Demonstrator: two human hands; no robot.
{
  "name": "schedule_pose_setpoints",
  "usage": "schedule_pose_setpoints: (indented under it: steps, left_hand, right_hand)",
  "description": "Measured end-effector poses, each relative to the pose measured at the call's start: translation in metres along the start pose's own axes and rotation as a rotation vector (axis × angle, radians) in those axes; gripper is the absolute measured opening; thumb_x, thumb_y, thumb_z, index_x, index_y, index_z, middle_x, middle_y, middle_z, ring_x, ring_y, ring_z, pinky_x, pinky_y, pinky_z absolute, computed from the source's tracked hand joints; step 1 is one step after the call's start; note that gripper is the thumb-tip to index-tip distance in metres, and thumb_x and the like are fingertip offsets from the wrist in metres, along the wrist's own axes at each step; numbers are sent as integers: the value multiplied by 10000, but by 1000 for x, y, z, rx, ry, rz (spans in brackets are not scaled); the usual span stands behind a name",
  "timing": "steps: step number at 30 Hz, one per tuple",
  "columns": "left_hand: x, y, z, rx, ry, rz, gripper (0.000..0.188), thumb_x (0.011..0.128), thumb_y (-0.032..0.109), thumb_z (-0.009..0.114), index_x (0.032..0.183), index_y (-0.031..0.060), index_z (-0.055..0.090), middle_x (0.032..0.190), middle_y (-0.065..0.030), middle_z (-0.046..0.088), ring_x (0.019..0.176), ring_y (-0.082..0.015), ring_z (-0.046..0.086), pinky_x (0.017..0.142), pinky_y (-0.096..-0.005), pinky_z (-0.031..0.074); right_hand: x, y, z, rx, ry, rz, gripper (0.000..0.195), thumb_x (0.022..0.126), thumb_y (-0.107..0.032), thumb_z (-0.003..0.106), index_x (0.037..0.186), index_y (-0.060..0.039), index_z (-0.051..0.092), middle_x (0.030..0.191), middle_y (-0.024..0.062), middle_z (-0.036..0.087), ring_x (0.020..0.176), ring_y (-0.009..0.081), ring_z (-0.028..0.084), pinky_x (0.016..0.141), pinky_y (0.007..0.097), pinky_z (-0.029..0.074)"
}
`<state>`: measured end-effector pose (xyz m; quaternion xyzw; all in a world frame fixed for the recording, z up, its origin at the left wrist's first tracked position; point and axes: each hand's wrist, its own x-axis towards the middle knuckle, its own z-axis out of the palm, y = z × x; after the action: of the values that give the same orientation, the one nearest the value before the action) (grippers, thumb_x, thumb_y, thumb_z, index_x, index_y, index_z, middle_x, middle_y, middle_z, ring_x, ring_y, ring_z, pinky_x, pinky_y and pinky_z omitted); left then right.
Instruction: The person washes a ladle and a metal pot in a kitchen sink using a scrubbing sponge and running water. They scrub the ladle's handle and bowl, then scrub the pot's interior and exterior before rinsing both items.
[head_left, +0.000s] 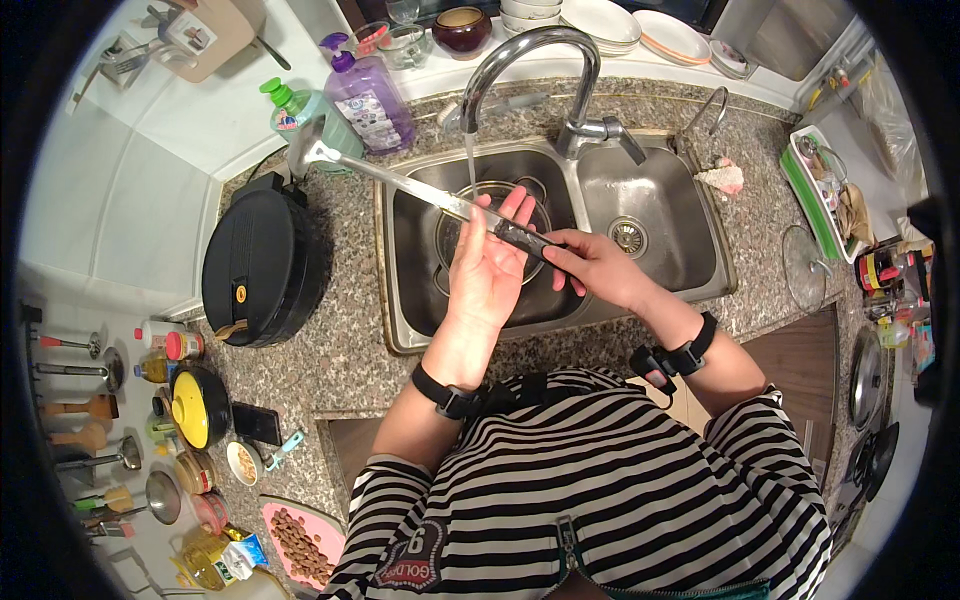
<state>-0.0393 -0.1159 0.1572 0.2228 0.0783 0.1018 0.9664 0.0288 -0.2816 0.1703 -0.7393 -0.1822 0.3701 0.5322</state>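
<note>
My right hand (600, 266) grips the black handle of a long metal kitchen utensil (405, 184), whose wide metal head points up and left toward the soap bottles. Palm up, my left hand (491, 266) lies under the utensil's shaft, its thumb against the shaft and its fingers spread. Both hands are over the left bowl of a steel double sink (405, 300). From the chrome faucet (525, 45) a thin stream of water runs down behind the shaft. Beneath my hands a metal pot (541, 217) with loop handles sits in the left bowl, partly hidden.
A black round electric appliance (259, 262) stands left of the sink, with purple (371, 101) and green (304, 112) pump bottles behind. Dishes (600, 26) line the sill. A glass lid (804, 266) lies at right. A pink tray (337, 532) of brown nuts is at lower left.
</note>
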Motion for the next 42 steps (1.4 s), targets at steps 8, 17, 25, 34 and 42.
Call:
schedule_pose_setpoints:
  steps: [8,17,25,34,42]
  left_hand:
    - [2,3,-8,29,117,-146,627,963,668,308,1103,94,516,1360,-192,538,1343,-326,439,1077,-506,356]
    - [22,40,-31,-255,141,132,556,989,586,366,994,51,518,941,-93,575,917,-242,569,944,-445,467]
    - [19,19,-27,-194,259,125,502,1036,512,273,800,97,427,799,-61,512,797,-223,524,876,-405,471]
    - [20,9,-20,-183,231,106,473,1025,535,313,834,117,426,774,-27,448,744,-197,456,799,-382,435]
    - [19,31,-18,-350,255,58,473,1047,488,269,786,117,403,659,23,390,602,-136,393,680,-318,404]
  right_hand:
    - [-3,17,2,147,80,-143,201,951,-172,635,1083,-38,707,813,-17,674,554,26,484,511,181,402]
    - [-9,12,-5,197,36,-87,140,914,-143,680,993,-32,715,815,-25,691,588,31,519,543,195,427]
    - [9,22,12,138,246,-292,294,830,-87,748,1110,-47,665,926,10,664,860,71,594,790,230,488]
    - [23,4,32,-13,212,-280,308,895,-106,688,1194,-63,626,982,0,651,895,92,621,808,260,488]
    - [10,-10,26,484,-100,-192,541,1061,-415,342,1182,27,629,879,54,679,771,107,625,702,257,506]
